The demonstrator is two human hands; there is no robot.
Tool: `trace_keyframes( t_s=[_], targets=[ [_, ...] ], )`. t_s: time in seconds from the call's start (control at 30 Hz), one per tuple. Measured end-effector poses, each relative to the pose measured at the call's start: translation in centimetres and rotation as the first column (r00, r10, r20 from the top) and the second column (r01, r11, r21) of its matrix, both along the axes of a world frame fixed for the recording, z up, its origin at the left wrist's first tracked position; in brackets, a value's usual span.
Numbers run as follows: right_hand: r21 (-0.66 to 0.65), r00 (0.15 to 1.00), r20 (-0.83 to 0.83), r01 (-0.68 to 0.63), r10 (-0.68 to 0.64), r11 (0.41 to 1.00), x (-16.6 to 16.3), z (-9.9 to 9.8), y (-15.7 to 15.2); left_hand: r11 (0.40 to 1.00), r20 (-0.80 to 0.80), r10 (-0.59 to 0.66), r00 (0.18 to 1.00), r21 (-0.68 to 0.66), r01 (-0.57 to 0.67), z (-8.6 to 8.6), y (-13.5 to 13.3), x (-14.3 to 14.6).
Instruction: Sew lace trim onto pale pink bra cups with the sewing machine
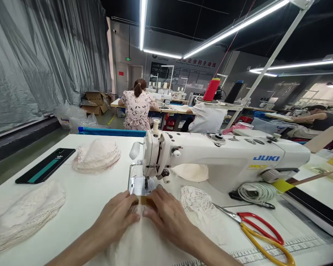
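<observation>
My left hand [119, 214] and my right hand [169, 216] are close together at the front of a white sewing machine [227, 151]. Each has its fingers closed on a strip of white fabric [137, 242], which hangs down toward me between my forearms. Just beyond my fingertips are the presser foot [146, 183] and the metal needle plate [135, 184]. The fabric's far edge is partly hidden by my fingers. Right of my right hand lies a white lace piece [197, 201], and scissors [255, 229] with red and yellow handles rest with their tips against it.
Stacks of cream cut pieces lie at left, one near [24, 214] and one farther [97, 157], with a black phone [46, 166] between them. A coiled cable [256, 192] sits under the machine arm. A ruler [291, 247] runs along the front right. Co-workers sit beyond.
</observation>
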State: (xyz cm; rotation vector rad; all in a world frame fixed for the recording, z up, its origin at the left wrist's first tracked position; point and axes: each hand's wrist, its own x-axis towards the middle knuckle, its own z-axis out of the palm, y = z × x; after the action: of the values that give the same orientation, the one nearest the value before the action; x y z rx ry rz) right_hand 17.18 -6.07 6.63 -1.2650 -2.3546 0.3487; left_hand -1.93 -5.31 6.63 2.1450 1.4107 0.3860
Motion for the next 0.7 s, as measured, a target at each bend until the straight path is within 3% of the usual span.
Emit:
trace_keyframes(
  t_s=[0.1,0.17,0.27,0.33,0.4,0.47,0.53,0.6,0.7],
  targets=[
    [-0.056,0.998,-0.068,-0.023,0.019,0.998,-1.0,-1.1,0.7,0.998,0.02,0.045,0.999,-0.045,-0.044,-0.8,0.2,0.4],
    [-0.17,0.979,-0.201,-0.047,0.012,0.984,-0.7,-1.5,0.9,0.991,0.115,0.077,0.99,-0.116,-0.064,-0.9,0.3,0.3],
    [-0.404,0.918,-0.395,-0.151,-0.024,0.902,0.2,-1.2,1.2,0.971,0.277,0.078,0.958,-0.24,-0.01,-0.8,0.6,0.1],
    [-0.455,0.902,-0.43,-0.179,-0.039,0.872,0.6,-0.9,1.6,0.963,0.325,0.049,0.944,-0.266,0.041,-0.9,0.9,0.1],
    [-0.414,0.933,-0.358,-0.111,-0.05,0.903,0.8,-0.7,2.2,0.986,0.313,0.028,0.949,-0.162,0.024,-1.5,1.0,0.3],
    [-0.349,0.966,-0.251,-0.027,-0.066,0.937,0.8,-0.6,3.0,0.996,0.263,0.015,0.965,0.077,-0.036,-2.4,1.1,0.5],
    [-0.295,0.981,-0.178,0.02,-0.075,0.955,0.8,-0.7,3.8,0.942,0.193,-0.039,0.98,0.335,-0.028,-3.4,1.2,0.9],
    [-0.248,0.989,-0.125,0.045,-0.078,0.968,0.7,-0.9,4.3,0.85,0.104,-0.145,0.984,0.522,0.07,-4.2,1.3,1.3],
    [-0.167,0.994,-0.045,0.095,-0.104,0.981,0.7,-0.8,3.9,0.748,-0.006,-0.258,0.966,0.632,0.204,-4.8,1.5,1.6]
  ],
)
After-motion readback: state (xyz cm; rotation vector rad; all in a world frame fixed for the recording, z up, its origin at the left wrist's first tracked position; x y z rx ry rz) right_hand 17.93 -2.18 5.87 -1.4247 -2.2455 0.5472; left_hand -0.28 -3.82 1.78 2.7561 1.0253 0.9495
